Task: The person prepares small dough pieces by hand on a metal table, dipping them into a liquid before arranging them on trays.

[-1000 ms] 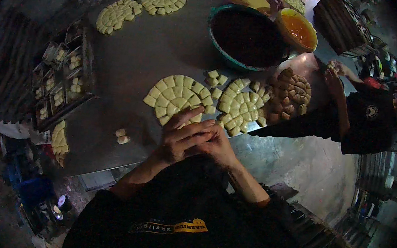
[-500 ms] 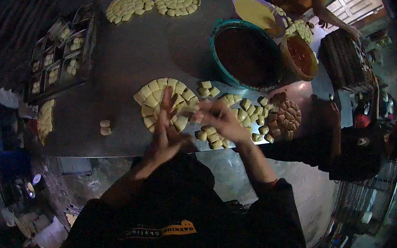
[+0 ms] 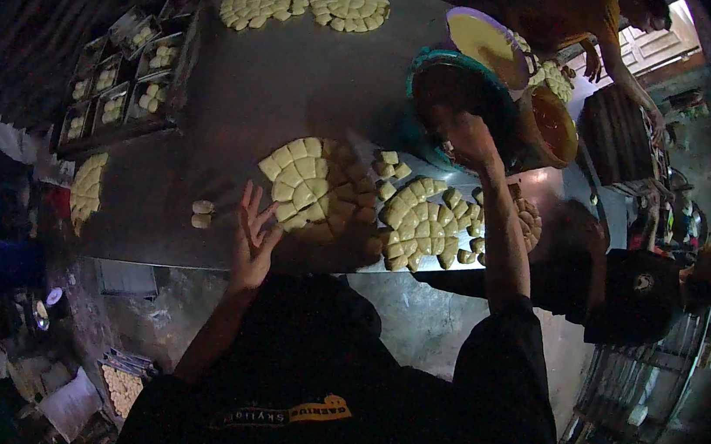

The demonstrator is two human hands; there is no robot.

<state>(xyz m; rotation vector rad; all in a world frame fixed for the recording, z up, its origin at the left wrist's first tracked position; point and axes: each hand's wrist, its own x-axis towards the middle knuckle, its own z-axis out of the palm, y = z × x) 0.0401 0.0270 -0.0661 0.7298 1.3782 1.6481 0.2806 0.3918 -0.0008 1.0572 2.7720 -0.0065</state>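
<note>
My left hand hovers at the lower left edge of a round of cut dough pieces, fingers spread and nothing in them. My right hand reaches over the near rim of a teal basin, which has a dark inside. Shadow and blur hide its fingers, so any hold is unclear. The right side of the dough round lies in shadow. Beside it, under my right forearm, a second cluster of dough pieces has a shiny surface. Two small dough pieces lie left of my left hand.
Beyond the teal basin stand a purple-rimmed basin of yellowish contents and a brown bucket. Divided trays holding dough sit at left. Two dough rounds lie at the far edge. Other people work at the right and far right.
My right hand has left the dough and moved up and right to the teal basin. My left hand has drawn back left with its fingers spread. The loose pieces at right sit closer together.
</note>
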